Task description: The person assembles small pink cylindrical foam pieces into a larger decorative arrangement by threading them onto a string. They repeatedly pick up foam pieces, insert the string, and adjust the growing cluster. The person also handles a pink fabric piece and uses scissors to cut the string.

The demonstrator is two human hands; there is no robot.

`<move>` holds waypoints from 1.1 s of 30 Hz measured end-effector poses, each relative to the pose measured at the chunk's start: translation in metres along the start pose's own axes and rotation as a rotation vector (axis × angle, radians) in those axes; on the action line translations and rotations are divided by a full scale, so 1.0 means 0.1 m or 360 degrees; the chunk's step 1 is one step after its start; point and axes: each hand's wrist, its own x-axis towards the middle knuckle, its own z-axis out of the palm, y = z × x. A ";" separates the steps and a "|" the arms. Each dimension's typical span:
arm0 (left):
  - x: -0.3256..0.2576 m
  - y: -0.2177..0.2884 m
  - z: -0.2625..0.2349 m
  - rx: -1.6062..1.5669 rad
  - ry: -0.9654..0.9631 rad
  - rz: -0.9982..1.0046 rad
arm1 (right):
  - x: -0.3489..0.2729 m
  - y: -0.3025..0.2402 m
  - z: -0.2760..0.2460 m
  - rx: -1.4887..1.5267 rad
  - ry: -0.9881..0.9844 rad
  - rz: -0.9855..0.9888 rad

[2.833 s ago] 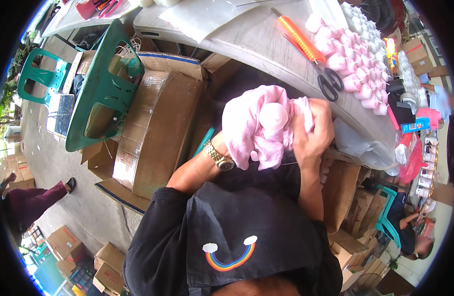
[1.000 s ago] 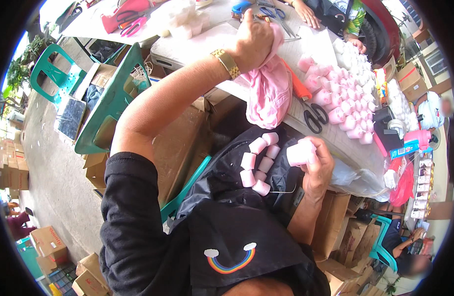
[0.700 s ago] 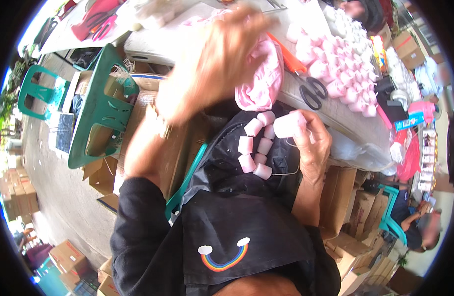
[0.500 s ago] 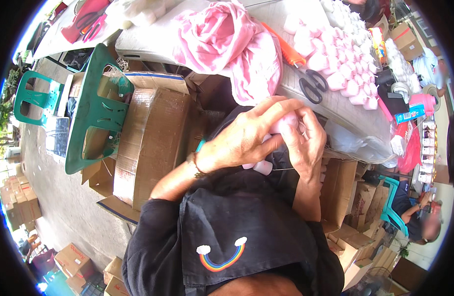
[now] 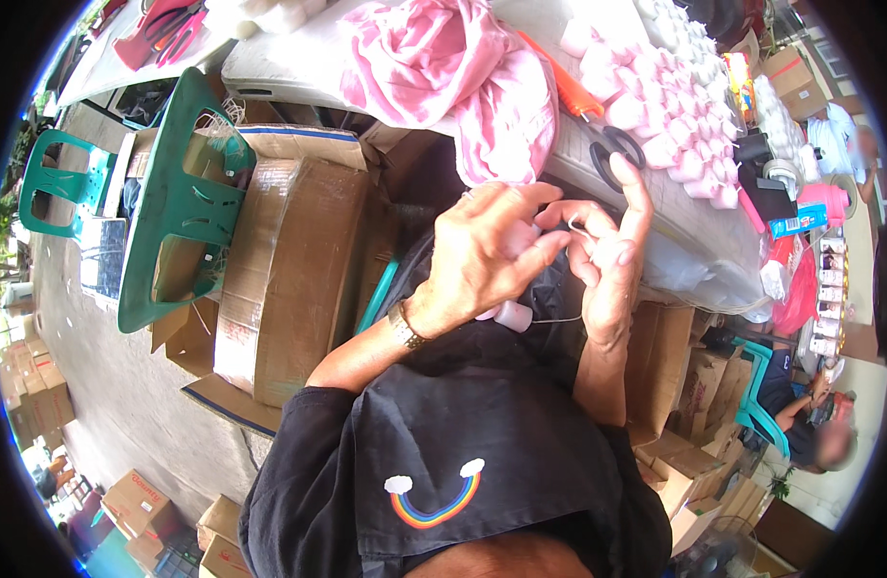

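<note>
My left hand is closed around a small pink cloth-covered bundle, mostly hidden by the fingers. Just right of it, my right hand pinches a thin white string between curled fingers, its index finger pointing up. Below both hands, over my lap, rests a pale pink spool-shaped piece, from which a thread runs right toward my right wrist. Beyond my hands a crumpled pink cloth hangs over the table edge. Black-handled scissors lie near my right fingertips.
On the white table, rows of pink puffy pieces and an orange tool lie to the right. A large cardboard box and a green chair stand left. A seated person is far right.
My hands have moved slightly apart. The right hand has come off the pink bundle and now draws the string, index finger raised; the left keeps its hold on the bundle.
</note>
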 end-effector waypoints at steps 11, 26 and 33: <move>0.03 -0.08 -0.01 0.0027 -0.0138 0.0230 | 0.00 0.01 -0.10 0.0009 -0.0231 0.0166; 0.00 -0.21 -0.01 -0.2924 -0.0062 -0.1125 | 0.00 -0.02 0.04 -0.0415 0.0085 -0.0477; 0.03 -0.15 -0.01 -0.3078 -0.0040 -0.1264 | 0.02 0.03 0.10 -0.0715 0.0207 -0.0725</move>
